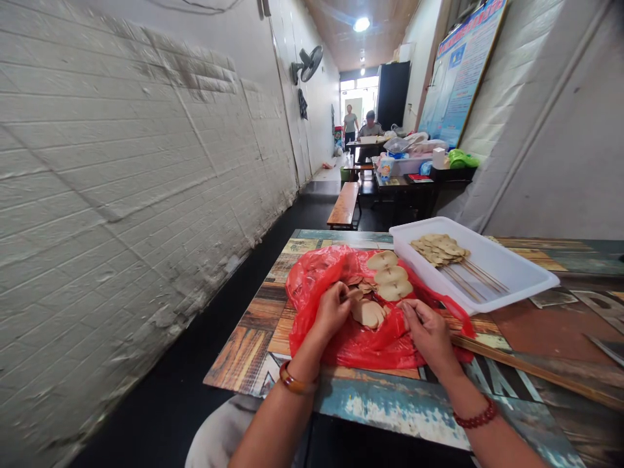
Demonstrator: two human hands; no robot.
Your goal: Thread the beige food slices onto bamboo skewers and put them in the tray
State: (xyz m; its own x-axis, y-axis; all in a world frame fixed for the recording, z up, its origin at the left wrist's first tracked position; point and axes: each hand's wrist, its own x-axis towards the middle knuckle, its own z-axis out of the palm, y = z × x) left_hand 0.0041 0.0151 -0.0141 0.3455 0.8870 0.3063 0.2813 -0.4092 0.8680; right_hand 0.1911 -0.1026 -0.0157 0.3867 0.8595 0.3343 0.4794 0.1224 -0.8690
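An open red plastic bag (316,273) lies spread on the table with loose thin tan slices (368,313) in it. My left hand (334,309) is over the bag's left side, thumb and fingers pinching one slice (355,294). My right hand (429,328) is closed at the lower end of a row of overlapping slices (392,274), which look threaded on a skewer; the stick itself is mostly hidden. Beyond my right hand, a white plastic tub (517,276) holds skewered slices (439,249), their bare sticks pointing towards me.
Long thin wooden sticks (536,369) lie on the patterned table (390,413) to the right. A metal blade-like object (607,350) is at the right edge. Ahead are a bench (344,203), a loaded second table, and two people farther back. A brick-patterned wall runs along the left.
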